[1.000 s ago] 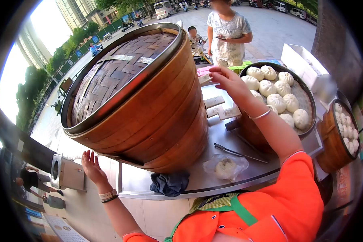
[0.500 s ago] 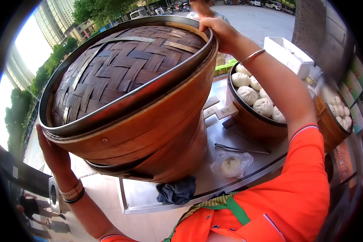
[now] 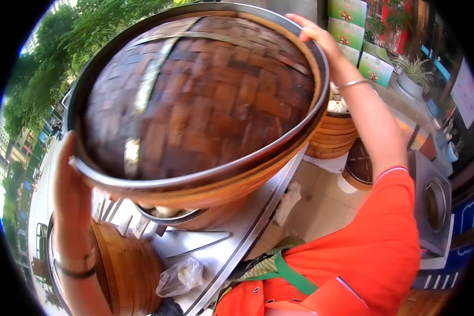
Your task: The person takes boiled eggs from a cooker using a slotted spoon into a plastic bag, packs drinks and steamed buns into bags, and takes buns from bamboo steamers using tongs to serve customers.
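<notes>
A large round bamboo steamer (image 3: 205, 105) with a domed, dark woven top and a metal rim is held up in front of me, tilted. My left hand (image 3: 72, 179) presses against its left side, fingers partly hidden behind the rim. At the upper right, my right hand (image 3: 321, 42) grips the rim. Below it, partly covered, a steamer (image 3: 216, 213) with white buns stands on the metal table (image 3: 247, 208). Another bamboo steamer (image 3: 126, 268) stands at the lower left, partly behind my left forearm.
Metal tongs (image 3: 200, 245) and a clear plastic bag (image 3: 181, 276) lie on the table. To the right are stacked steamers (image 3: 329, 138) with buns, a round dark lid (image 3: 359, 164) lower down, and a grey appliance (image 3: 432, 203). Green boxes (image 3: 347, 31) and a potted plant (image 3: 411, 79) stand farther back.
The held steamer has come off the stack at the left and moved right over the table, with both hands still on it. My view has turned to the right.
</notes>
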